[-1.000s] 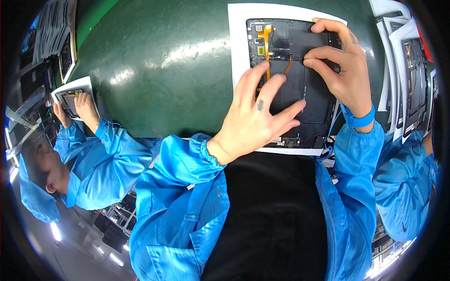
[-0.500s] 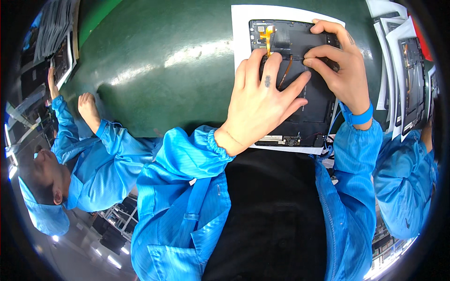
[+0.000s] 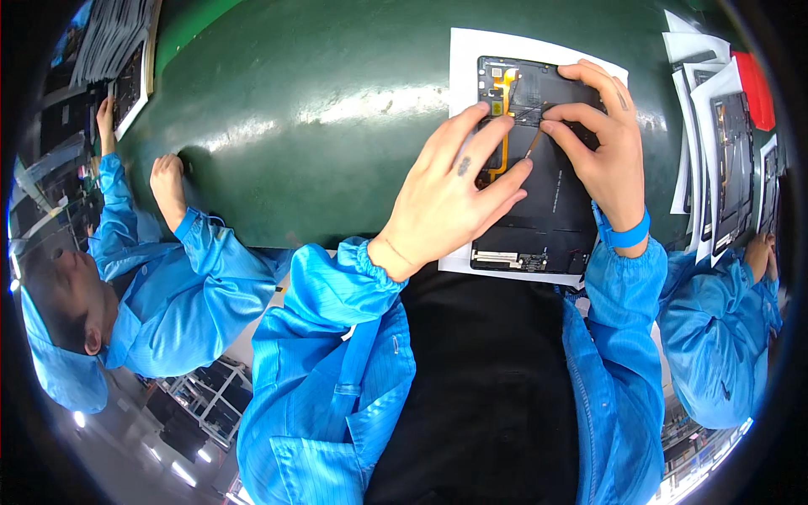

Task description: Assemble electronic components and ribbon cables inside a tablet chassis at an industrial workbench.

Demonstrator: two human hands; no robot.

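Observation:
An opened black tablet housing [image 3: 539, 220] lies on a white paper sheet [image 3: 465, 59], with yellow-orange flex cable [image 3: 507, 82] along its left side. My left hand [image 3: 459, 181] rests over the left part of the housing, fingers spread, fingertips on or close to the parts inside. Over the upper right is my right hand [image 3: 608, 151], thumb and index finger pinched together near the middle. A thin brown cable [image 3: 534, 145] runs up to that pinch; what is between the fingertips is too small to make out. My right middle finger reaches the housing's top edge. A blue band [image 3: 623, 233] circles my right wrist.
On the green table [image 3: 337, 160], stacked housings with white sheets [image 3: 703, 160] stand at the right, near a red object [image 3: 752, 88]. Another stack [image 3: 114, 42] is at the far left. Co-workers in blue sit on both sides, one hand [image 3: 168, 185] resting on the table at left.
The housing and sheet appear lower and further right in view. My right pinch has shifted left across the housing to the brown cable's end. My left hand has slid left, uncovering more flex cable.

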